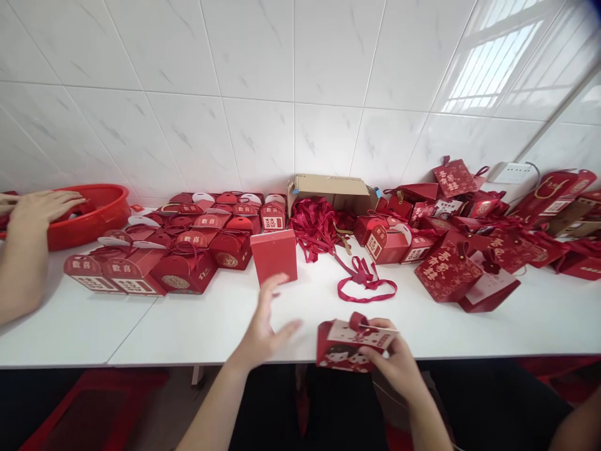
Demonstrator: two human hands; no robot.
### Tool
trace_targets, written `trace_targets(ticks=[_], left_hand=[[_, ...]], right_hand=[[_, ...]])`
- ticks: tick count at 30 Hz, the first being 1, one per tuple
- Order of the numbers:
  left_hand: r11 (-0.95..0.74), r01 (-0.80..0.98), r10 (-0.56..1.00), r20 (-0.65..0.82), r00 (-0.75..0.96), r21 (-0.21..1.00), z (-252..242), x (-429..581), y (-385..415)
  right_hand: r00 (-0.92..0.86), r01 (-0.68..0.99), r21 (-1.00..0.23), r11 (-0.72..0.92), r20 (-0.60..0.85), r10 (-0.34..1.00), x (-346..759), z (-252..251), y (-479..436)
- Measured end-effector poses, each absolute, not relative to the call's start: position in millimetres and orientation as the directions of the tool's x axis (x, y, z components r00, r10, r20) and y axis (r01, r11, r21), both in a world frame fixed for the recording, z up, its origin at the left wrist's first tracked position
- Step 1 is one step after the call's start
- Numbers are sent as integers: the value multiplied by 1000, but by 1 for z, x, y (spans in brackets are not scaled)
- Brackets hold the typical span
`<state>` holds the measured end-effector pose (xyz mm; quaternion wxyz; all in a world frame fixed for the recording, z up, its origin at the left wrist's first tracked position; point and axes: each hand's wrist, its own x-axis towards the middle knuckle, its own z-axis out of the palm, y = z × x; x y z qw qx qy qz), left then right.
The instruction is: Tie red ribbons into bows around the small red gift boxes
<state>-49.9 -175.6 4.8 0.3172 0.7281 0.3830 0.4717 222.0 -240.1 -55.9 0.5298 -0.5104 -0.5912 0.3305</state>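
My right hand [392, 360] grips a red gift box [345, 357] at the table's front edge. The box has cartoon figures on its front, a pale flap on top and a ribbon loop. My left hand [263, 329] is raised with thumb and fingers spread, holding nothing. Just beyond its fingertips stands a plain red box [275, 254], upright on the white table [201, 326]. A loose dark-red ribbon [366, 285] lies curled on the table past the box in my right hand.
Rows of finished-looking red boxes [188, 257] stand at left. A cardboard carton [331, 185] spills a heap of ribbons [312, 222]. More red boxes [448, 272] crowd the right side. At far left another person's hands [44, 207] reach into a red basin [106, 216].
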Motion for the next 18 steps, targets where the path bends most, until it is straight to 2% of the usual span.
trace_targets(ticks=[2,3,4,5,7,10,12,14,16,18], left_hand=[[-470,339,852,519,-68,815,6,-62,-147],[-410,372,826,512,-236,833,6,-67,-131],[-351,380,791,488,-369,856,6,-73,-116],[-325,377,776,473,-418,867,5,-77,-101],[-309,360,775,452,-442,880,3,-83,-76],[-344,292,819,437,-371,892,0,-85,-55],[-382,237,846,441,-299,893,0,-84,-50],[-414,197,856,454,-247,888,0,-82,-50],[-440,181,853,472,-222,880,-1,-80,-56],[-462,178,846,492,-205,869,-3,-77,-68]], right_hand=[[246,378,-908,180,286,926,257,-62,-241],[343,435,-894,104,272,899,275,-64,-239],[452,479,-878,15,261,853,293,-65,-235],[541,504,-861,-70,251,803,309,-65,-229],[683,524,-830,-190,277,676,334,-64,-213],[756,591,-779,-208,445,480,346,-59,-191],[738,663,-727,-181,592,326,337,-53,-182],[673,739,-664,-116,719,174,314,-47,-179],[621,780,-625,15,778,97,284,-42,-179],[602,730,-640,240,768,219,248,-36,-180]])
